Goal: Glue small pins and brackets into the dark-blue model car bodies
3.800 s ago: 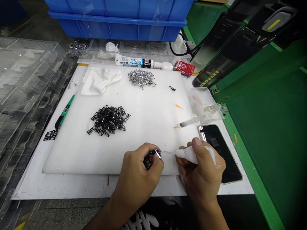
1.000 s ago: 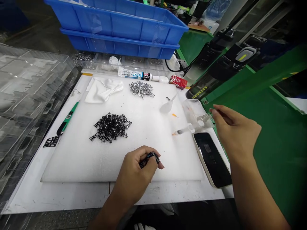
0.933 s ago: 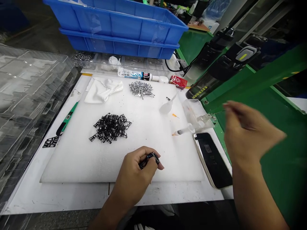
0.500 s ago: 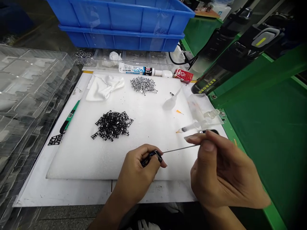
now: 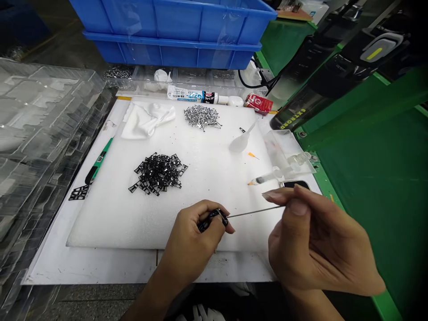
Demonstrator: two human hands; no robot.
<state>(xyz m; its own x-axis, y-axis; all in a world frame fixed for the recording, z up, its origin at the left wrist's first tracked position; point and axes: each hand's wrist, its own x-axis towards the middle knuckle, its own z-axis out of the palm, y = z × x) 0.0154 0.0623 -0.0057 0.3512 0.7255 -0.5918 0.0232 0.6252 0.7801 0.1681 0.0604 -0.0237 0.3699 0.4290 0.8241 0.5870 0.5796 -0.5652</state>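
white pad (image 5: 200, 171) brightly lit | floor (image 5: 96, 304) dim | right edge dark, stretched

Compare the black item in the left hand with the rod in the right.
Shape: the black item is compact; the rod long and thin.
Colour: the black item is glossy black; the rod grey.
Hold: the left hand partly covers the black item; the rod juts from the right hand.
Shared: both are held.

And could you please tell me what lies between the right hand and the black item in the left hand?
A thin rod slants from the right hand toward the black item in the head view; contact is unclear.
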